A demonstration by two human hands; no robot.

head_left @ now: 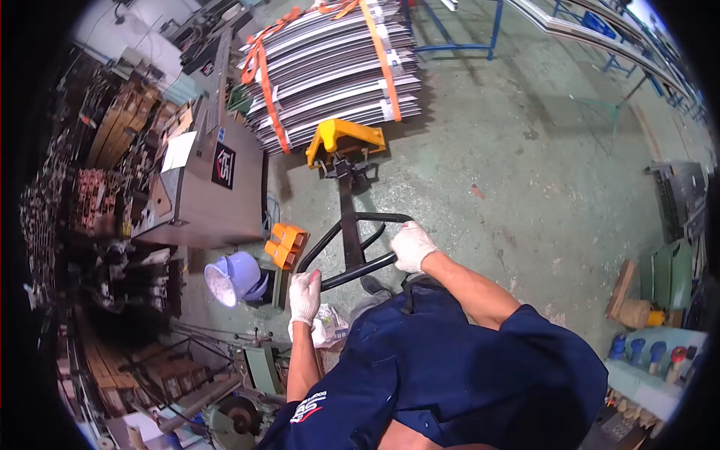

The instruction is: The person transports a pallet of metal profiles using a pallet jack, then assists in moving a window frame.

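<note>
A yellow pallet jack (330, 139) stands in front of me, its black handle (351, 225) tilted toward my body. My left hand (304, 298), in a white knit glove, is closed around the left corner of the handle loop. On the right corner, my right hand (412, 247), gloved the same way, grips the loop too. Beyond the jack lies a large stack of long dark and white profiles (330, 71), bound with orange straps (382, 60). The jack's forks are hidden beneath that stack.
Left of the jack stands a metal machine cabinet (225, 195). An orange foot pedal (286, 245) and a lilac bucket (238, 276) sit on the floor near my left hand. Blue racks (450, 46) stand at the back. Green floor (525, 187) stretches to the right.
</note>
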